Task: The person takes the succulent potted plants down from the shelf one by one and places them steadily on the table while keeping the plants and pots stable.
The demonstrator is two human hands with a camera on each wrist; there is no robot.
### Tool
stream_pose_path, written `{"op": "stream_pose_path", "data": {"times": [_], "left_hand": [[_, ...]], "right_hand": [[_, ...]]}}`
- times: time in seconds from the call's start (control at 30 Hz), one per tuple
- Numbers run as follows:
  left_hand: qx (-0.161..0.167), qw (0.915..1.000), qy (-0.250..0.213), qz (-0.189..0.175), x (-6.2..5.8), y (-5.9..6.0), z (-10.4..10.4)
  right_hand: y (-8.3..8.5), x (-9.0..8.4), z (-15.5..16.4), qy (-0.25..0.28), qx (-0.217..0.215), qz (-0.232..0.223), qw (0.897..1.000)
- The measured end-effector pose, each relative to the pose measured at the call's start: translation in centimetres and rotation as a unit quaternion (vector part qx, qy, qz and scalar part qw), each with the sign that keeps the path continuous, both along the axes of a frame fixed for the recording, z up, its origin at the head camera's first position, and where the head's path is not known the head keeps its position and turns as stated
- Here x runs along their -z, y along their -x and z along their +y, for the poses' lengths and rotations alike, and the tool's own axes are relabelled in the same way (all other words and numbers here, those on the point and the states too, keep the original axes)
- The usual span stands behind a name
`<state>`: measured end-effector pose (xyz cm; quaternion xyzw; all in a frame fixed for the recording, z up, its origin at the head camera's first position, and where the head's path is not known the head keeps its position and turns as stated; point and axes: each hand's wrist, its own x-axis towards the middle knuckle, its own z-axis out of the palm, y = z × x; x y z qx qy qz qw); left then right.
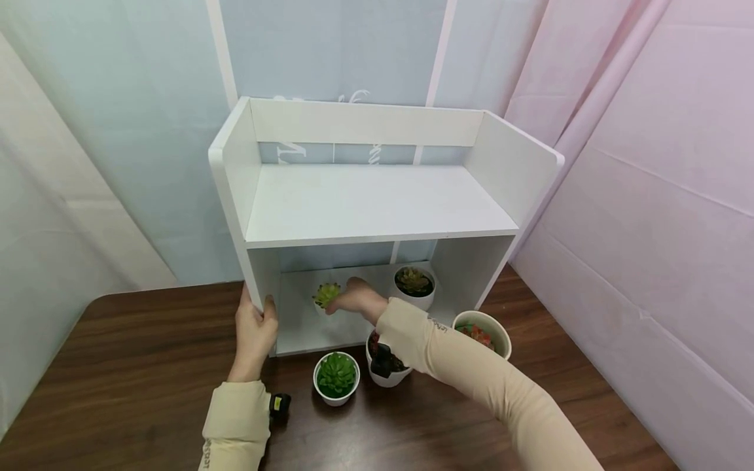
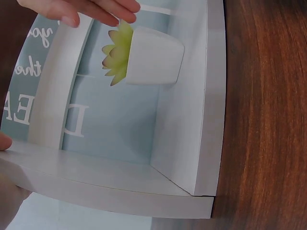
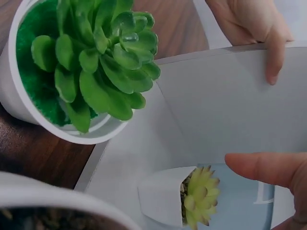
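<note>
Head view: the right hand (image 1: 353, 297) reaches into the lower shelf bay, fingers loosely open just above the yellow-green succulent pot (image 1: 326, 297), which stands upright directly beneath the fingertips (image 2: 115, 12). The left hand (image 1: 254, 330) grips the shelf's side panel (image 1: 235, 216).

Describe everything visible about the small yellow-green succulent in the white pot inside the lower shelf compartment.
The yellow-green succulent is a small rosette of pointed, pale lime leaves, plastic-looking, in a smooth white rounded-square pot. It stands upright on the floor of the white shelf, in the lower compartment's left part. The right hand reaches over it, fingertips at the leaves; actual contact is unclear.
</note>
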<state>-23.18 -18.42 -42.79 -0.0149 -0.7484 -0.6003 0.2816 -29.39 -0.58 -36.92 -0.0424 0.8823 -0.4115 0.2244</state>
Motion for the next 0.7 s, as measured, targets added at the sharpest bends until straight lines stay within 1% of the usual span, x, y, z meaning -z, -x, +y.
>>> {"op": "stream_pose_path", "data": {"times": [0.17, 0.27, 0.5, 0.7], "left_hand": [[0.002, 1.0000, -0.005, 0.005, 0.0, 0.0, -0.1], [0.002, 1.0000, -0.006, 0.000, 0.0, 0.0, -0.2], [0.002, 1.0000, -0.005, -0.001, 0.1, 0.0, -0.1], [0.002, 1.0000, -0.006, 0.006, 0.1, 0.2, 0.0]], "right_hand": [[0.4, 0.4, -0.6, 0.015, 0.014, -0.001, 1.000], [0.6, 1.0, -0.9, 0.016, 0.024, -0.002, 1.000], [1.1, 2.1, -1.7, -0.050, 0.038, 0.018, 0.998], [1.4, 2.4, -2.2, -0.060, 0.052, 0.025, 0.997]]}}
